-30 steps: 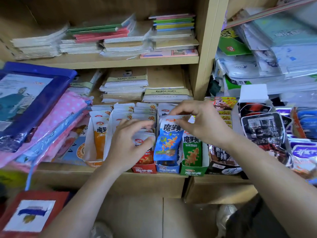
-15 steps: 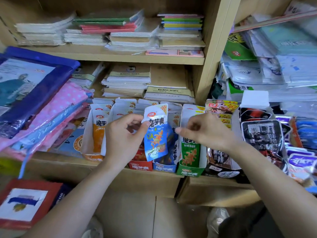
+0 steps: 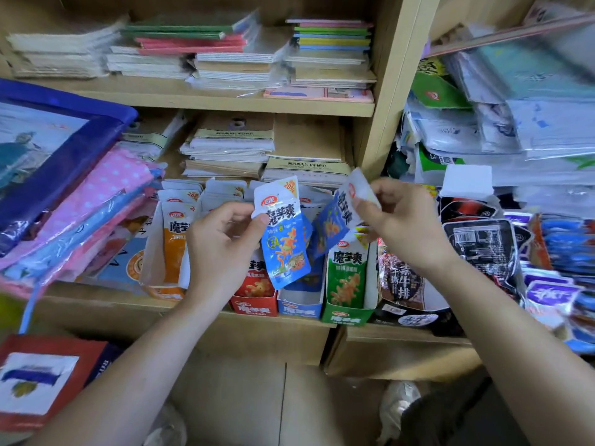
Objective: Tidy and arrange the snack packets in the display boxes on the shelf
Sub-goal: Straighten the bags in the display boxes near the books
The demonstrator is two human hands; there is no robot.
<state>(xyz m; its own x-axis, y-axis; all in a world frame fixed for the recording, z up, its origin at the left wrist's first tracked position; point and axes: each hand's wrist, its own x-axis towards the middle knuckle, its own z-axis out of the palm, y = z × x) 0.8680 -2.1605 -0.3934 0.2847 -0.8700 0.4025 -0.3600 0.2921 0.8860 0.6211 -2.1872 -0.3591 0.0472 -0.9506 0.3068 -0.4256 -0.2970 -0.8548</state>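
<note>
Blue-fronted, the upright packet [image 3: 285, 243] is pinched at its top edge by your left hand [image 3: 222, 249], thumb against curled fingers; it hangs above the blue display box [image 3: 300, 308] at six o'clock. Your right hand [image 3: 402, 226], at three o'clock of the left, pinches the tilted packet [image 3: 333, 222] by its white top.

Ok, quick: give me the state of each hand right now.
Left hand: pinches an upright blue snack packet by its top.
Right hand: pinches a second blue packet, tilted, by its top.
</note>
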